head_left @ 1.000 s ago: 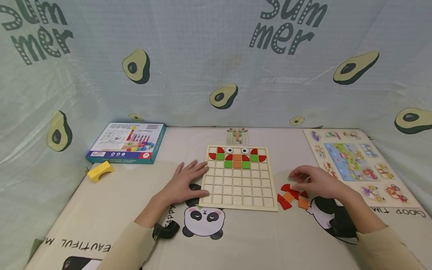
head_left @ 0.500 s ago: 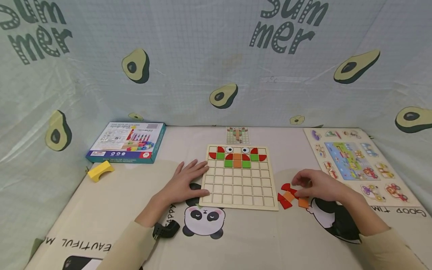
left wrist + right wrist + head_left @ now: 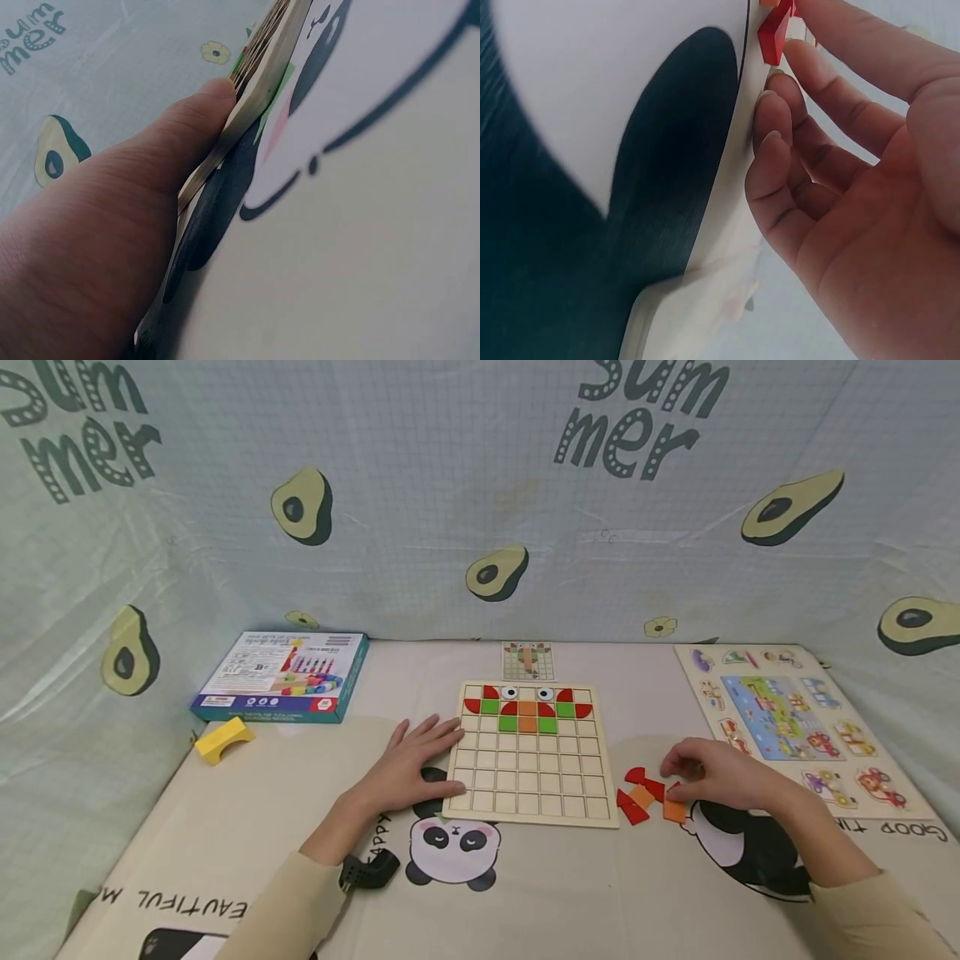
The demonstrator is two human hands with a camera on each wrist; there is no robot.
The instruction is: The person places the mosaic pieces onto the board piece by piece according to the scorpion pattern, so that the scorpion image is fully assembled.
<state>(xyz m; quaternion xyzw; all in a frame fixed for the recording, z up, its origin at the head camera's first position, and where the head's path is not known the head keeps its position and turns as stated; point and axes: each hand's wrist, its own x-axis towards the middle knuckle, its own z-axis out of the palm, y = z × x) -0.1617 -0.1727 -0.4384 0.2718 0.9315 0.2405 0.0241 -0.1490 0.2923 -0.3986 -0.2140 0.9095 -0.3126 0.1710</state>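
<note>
My left hand point(image 3: 408, 768) lies with fingers spread against the left side of a wooden grid board point(image 3: 527, 783); the left wrist view shows the thumb point(image 3: 191, 124) on the board's edge. Red, green and orange tiles and two eye tiles fill part of its top rows. My right hand point(image 3: 716, 772), fingers loosely bent, is low over loose pieces right of the board. Its thumb and index finger are apart, close to a red piece point(image 3: 775, 34) beside an orange square point(image 3: 675, 811). Other red pieces point(image 3: 636, 812) and an orange square point(image 3: 641, 797) lie just left of it.
A small pattern card point(image 3: 528, 662) lies behind the board. At the back left are a blue box point(image 3: 281, 677) and a yellow arch block point(image 3: 223, 741). A wooden picture puzzle point(image 3: 783, 718) lies to the right, partly behind the right forearm.
My right hand has moved a little to the right and toward me over the loose pieces, uncovering the red ones on the left. The left hand and board have stayed put.
</note>
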